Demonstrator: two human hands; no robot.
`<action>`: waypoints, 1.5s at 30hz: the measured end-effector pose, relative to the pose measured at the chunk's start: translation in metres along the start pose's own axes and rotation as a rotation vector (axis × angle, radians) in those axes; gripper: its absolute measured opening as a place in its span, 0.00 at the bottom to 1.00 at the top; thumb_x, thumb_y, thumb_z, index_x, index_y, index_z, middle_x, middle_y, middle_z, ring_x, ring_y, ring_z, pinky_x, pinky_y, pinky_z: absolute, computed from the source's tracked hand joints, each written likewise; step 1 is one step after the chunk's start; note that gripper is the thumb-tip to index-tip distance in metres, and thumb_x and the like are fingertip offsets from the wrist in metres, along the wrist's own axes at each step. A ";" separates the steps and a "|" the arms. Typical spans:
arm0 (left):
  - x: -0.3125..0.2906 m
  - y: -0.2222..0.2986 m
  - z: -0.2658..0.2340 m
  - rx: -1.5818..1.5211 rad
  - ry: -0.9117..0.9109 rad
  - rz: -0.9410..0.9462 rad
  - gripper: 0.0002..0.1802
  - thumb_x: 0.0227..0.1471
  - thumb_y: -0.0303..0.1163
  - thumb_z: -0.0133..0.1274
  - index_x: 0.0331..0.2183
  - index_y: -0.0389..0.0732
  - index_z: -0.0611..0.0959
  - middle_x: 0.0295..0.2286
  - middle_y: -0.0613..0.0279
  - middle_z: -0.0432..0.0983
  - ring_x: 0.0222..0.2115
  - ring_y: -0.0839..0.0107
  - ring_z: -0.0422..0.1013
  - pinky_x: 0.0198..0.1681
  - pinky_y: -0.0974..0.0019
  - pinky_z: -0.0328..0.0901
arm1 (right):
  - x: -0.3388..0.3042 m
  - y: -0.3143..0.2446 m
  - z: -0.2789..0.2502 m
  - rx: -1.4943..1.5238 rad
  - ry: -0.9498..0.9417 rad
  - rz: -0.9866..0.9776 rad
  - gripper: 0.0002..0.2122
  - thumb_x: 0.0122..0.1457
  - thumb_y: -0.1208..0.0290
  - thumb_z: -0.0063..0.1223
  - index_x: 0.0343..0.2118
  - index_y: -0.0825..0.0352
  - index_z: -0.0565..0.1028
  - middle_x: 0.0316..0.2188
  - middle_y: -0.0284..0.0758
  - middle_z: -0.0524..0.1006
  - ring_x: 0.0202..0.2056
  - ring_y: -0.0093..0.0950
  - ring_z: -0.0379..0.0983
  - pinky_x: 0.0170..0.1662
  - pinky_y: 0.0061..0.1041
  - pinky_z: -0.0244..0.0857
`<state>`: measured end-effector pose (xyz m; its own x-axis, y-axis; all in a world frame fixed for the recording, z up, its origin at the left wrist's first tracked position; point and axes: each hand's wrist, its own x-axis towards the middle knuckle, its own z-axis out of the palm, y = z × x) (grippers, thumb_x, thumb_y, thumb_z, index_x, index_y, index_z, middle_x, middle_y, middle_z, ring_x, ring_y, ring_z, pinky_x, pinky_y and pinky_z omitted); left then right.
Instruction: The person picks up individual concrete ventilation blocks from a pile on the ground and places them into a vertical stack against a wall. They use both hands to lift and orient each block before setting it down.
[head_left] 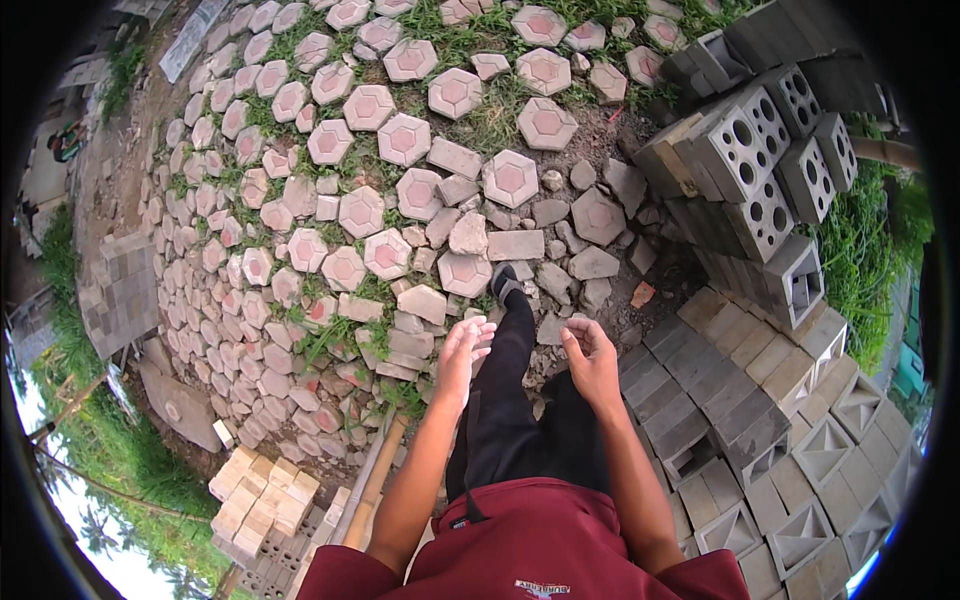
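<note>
My left hand (pixel 465 352) is raised in front of me over the paving pieces, its palm turned inward and its fingers apart, with nothing in it. Level with it, my right hand (pixel 592 358) hangs with its thumb apart from loosely curled fingers; no object shows in its grasp. Both are clear of the ground and of any block. Below and ahead lie broken concrete pieces (pixel 423 303) and a rectangular paver (pixel 515 245). A hexagonal paver (pixel 465 273) with a pinkish centre lies beside my shoe (pixel 506 280).
Grey concrete blocks with round holes (pixel 742 142) stand stacked on the right. Nearer on that side is a low stack of grey blocks (pixel 705 375). Pale bricks (pixel 262 492) are piled at lower left, near a wooden pole (pixel 380 480). Uneven pavers and grass cover the ground ahead.
</note>
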<state>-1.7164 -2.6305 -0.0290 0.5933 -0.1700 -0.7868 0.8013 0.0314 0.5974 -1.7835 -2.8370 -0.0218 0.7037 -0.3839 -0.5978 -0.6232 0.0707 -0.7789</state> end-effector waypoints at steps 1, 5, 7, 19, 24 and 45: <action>0.003 0.016 -0.013 -0.031 0.018 0.025 0.21 0.61 0.43 0.39 0.48 0.37 0.71 0.43 0.54 0.73 0.44 0.68 0.68 0.46 0.64 0.62 | 0.008 -0.025 0.016 -0.020 -0.028 -0.026 0.12 0.58 0.72 0.52 0.41 0.73 0.71 0.34 0.38 0.77 0.36 0.24 0.74 0.41 0.21 0.67; 0.009 0.068 -0.048 -0.161 0.148 0.075 0.22 0.60 0.43 0.40 0.47 0.37 0.72 0.42 0.55 0.74 0.43 0.68 0.69 0.45 0.63 0.62 | 0.034 -0.100 0.062 -0.119 -0.210 -0.127 0.13 0.58 0.71 0.52 0.42 0.74 0.70 0.35 0.40 0.77 0.37 0.25 0.75 0.41 0.23 0.68; 0.011 0.091 -0.060 -0.192 0.167 0.071 0.22 0.60 0.44 0.40 0.46 0.37 0.73 0.42 0.55 0.74 0.43 0.67 0.69 0.45 0.63 0.62 | 0.045 -0.130 0.079 -0.148 -0.313 -0.165 0.13 0.58 0.71 0.52 0.42 0.74 0.70 0.36 0.40 0.77 0.38 0.26 0.75 0.42 0.24 0.68; 0.047 0.258 -0.124 -0.368 0.502 0.299 0.20 0.59 0.43 0.42 0.44 0.39 0.75 0.39 0.58 0.75 0.41 0.70 0.70 0.42 0.65 0.64 | 0.186 -0.354 0.215 -0.533 -0.722 -0.416 0.11 0.59 0.73 0.50 0.41 0.75 0.70 0.33 0.34 0.76 0.35 0.19 0.71 0.40 0.19 0.66; 0.052 0.343 -0.140 -0.595 0.661 0.450 0.20 0.58 0.44 0.44 0.43 0.38 0.76 0.38 0.58 0.76 0.40 0.70 0.71 0.43 0.66 0.64 | 0.230 -0.445 0.280 -0.559 -0.844 -0.574 0.12 0.59 0.70 0.50 0.41 0.75 0.70 0.32 0.35 0.76 0.35 0.21 0.72 0.38 0.20 0.67; 0.128 0.524 -0.424 -0.174 1.020 0.622 0.16 0.57 0.36 0.48 0.41 0.34 0.76 0.35 0.55 0.77 0.38 0.69 0.74 0.41 0.69 0.67 | 0.295 -0.572 0.678 -0.735 -1.156 -0.841 0.14 0.55 0.67 0.54 0.37 0.74 0.73 0.27 0.41 0.78 0.31 0.28 0.76 0.37 0.26 0.69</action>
<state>-1.1880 -2.2182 0.1182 0.6063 0.7748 -0.1792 0.3102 -0.0229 0.9504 -0.9879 -2.3665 0.1194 0.5702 0.8079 -0.1492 0.2732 -0.3577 -0.8930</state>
